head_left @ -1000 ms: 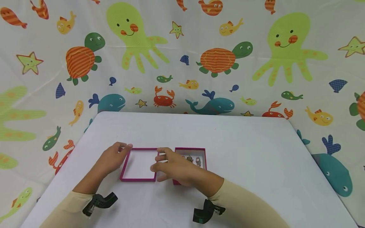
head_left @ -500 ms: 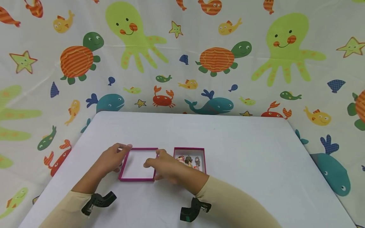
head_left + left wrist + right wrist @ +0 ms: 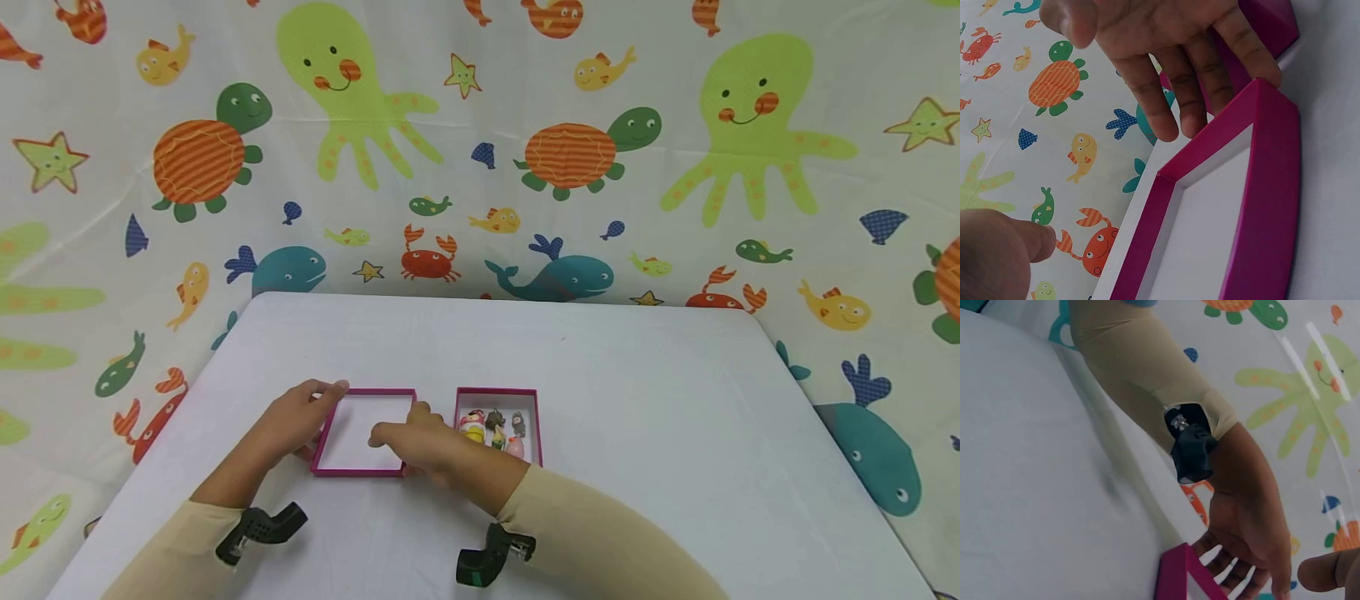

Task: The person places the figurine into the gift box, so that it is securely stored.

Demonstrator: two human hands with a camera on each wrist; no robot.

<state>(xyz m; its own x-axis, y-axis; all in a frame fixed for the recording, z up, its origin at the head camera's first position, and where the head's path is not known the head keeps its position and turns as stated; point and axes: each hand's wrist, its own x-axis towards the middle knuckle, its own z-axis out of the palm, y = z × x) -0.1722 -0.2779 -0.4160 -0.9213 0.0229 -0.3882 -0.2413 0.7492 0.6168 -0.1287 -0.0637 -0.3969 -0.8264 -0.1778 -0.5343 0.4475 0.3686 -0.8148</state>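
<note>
A shallow magenta box (image 3: 360, 473) with a white, empty inside lies on the table between both hands. My left hand (image 3: 294, 417) is at its left side, and its fingers reach along the outer wall in the right wrist view. At the opposite wall is my right hand (image 3: 431, 446), its fingers nearly straight against the side and its thumb held out above the box. To the right stands a second magenta box (image 3: 497, 391) holding several small toy figurines (image 3: 473, 423). The right forearm hides this box's front part.
A white-covered table (image 3: 637, 417) carries both boxes. Behind it hangs a cloth (image 3: 465, 125) printed with sea animals. A black camera mount sits on each wrist, the left one (image 3: 262, 529) near the table front.
My right hand has moved left and slightly down to the empty box's right wall, uncovering more figurines. My left hand has stayed almost still at the left wall.
</note>
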